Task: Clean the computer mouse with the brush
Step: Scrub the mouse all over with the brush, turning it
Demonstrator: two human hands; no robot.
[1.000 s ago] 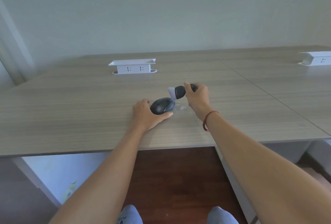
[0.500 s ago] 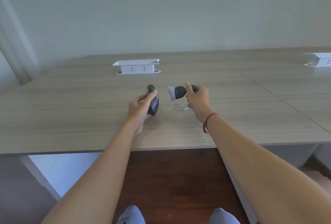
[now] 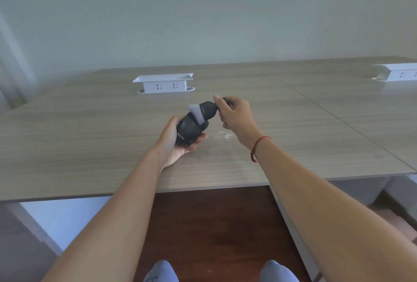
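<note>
My left hand (image 3: 174, 144) holds a black computer mouse (image 3: 190, 130) lifted off the wooden desk (image 3: 90, 135), its top turned up and toward me, with white lettering on its near end. My right hand (image 3: 237, 119) grips the black handle of a short brush (image 3: 208, 110). The brush's pale bristles (image 3: 197, 114) press against the far end of the mouse. A red cord circles my right wrist.
A white pop-up socket box (image 3: 163, 83) stands on the desk behind the hands, and a second one (image 3: 397, 71) at the far right. A seam (image 3: 338, 119) splits the desk from the adjoining one. A small clear wrapper (image 3: 224, 133) lies right of the mouse.
The left hand lifted the mouse from the desk and turned it top-up. The right hand brought the brush left until the bristles met the mouse.
</note>
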